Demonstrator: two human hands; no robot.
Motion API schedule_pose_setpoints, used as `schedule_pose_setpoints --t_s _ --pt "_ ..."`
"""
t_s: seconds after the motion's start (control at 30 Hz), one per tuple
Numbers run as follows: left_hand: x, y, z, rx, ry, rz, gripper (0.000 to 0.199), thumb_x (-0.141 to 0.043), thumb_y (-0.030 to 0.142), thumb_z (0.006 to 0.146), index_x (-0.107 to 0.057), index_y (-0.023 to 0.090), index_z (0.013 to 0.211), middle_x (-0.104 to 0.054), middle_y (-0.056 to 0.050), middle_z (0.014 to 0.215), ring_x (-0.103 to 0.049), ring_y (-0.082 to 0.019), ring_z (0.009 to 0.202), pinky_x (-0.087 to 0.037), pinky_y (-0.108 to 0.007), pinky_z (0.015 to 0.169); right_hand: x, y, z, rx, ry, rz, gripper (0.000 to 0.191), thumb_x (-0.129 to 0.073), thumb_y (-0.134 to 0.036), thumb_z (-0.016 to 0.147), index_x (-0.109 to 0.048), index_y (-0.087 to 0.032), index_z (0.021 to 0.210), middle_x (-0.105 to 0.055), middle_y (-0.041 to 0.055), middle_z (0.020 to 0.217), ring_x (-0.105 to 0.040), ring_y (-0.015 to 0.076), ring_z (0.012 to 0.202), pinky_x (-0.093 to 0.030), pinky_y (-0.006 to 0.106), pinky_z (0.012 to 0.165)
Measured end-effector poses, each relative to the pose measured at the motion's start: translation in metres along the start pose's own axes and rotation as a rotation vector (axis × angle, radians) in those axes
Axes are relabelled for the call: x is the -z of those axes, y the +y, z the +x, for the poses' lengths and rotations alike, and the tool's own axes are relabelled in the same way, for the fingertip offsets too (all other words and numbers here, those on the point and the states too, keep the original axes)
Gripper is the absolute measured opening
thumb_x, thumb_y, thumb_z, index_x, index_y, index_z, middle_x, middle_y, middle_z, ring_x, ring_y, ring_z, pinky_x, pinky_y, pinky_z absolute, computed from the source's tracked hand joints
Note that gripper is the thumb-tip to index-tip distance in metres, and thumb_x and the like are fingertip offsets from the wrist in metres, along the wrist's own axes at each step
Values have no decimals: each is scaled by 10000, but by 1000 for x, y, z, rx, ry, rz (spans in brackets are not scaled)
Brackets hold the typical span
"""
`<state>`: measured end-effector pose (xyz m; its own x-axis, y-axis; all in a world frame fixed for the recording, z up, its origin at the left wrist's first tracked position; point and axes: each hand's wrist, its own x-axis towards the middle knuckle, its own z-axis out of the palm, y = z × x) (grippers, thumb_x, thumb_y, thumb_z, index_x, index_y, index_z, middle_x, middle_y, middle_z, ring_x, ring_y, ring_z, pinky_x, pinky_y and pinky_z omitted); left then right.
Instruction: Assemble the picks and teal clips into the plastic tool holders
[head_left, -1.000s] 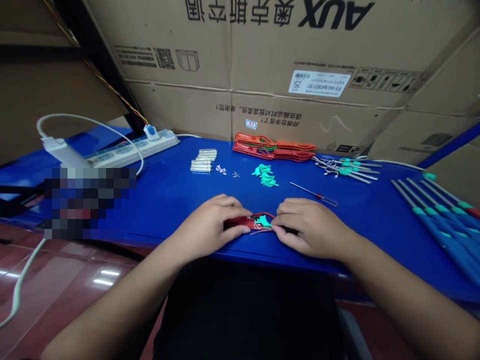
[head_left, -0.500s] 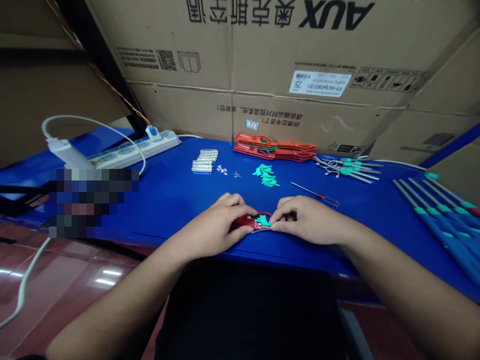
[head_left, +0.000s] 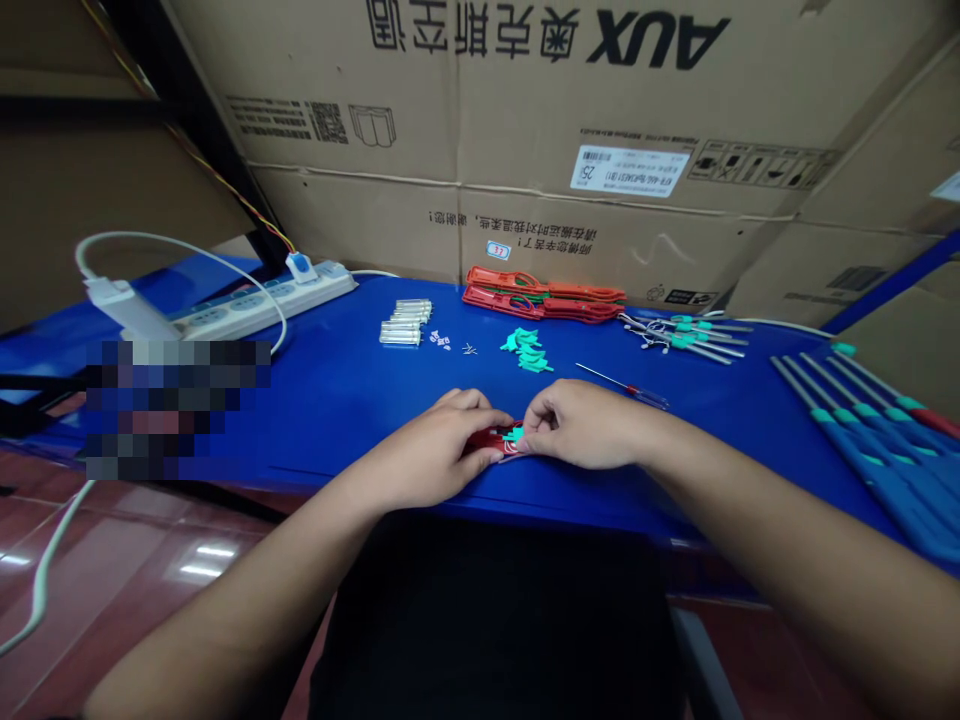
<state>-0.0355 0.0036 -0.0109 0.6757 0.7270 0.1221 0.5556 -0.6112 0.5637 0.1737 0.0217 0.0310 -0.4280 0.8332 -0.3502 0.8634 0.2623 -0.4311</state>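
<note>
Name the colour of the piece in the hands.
The piece is red and teal; head view shows it best.

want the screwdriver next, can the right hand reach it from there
Probably yes. The right hand sits close to the small screwdriver and nothing lies between them, though it would first have to leave the red plastic part.

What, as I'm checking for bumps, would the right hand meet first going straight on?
The right hand would meet the small green plastic tab on the red plastic piece almost at once, though depth is unclear.
</note>
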Motion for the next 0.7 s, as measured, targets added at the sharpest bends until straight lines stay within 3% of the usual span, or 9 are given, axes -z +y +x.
schedule_pose_setpoints --t_s 0.23,0.5,0.6,0.7 --pt "0 1 2 16 -1 -16 360 -576 245 937 -640 232 1290 -595 -70 1023 -546 -224 1040 -467 -386 943 -4 -2 2 -30 11 28 147 -719 -344 799 -724 -203 759 -677 -9 674 -532 114 587 -358 235 506" --pt "-7 1 16 61 65 119 358 -577 222 923 -654 182 1270 -605 -94 1061 -557 -237 1031 -461 -404 959 -4 2 1 12 205 -138 122 -674 -245 819 -727 -209 715 -715 14 690 -559 132 587 -364 261 536" --pt "-5 6 26 46 17 174 339 -586 236 921 -674 203 1247 -627 -86 1030 -581 -234 1013 -468 -386 942 1 10 2 20 166 -122 187 -678 -347 833 -753 -219 719 -707 12 656 -564 140 582 -354 268 526" --pt "11 15 40 -2 -90 260 273 -601 241 903 -719 195 1145 -659 -87 993 -616 -227 975 -485 -338 871 2 18 0 9 171 -105 258 -667 -435 837 -770 -229 719 -697 10 623 -563 147 575 -347 277 525"
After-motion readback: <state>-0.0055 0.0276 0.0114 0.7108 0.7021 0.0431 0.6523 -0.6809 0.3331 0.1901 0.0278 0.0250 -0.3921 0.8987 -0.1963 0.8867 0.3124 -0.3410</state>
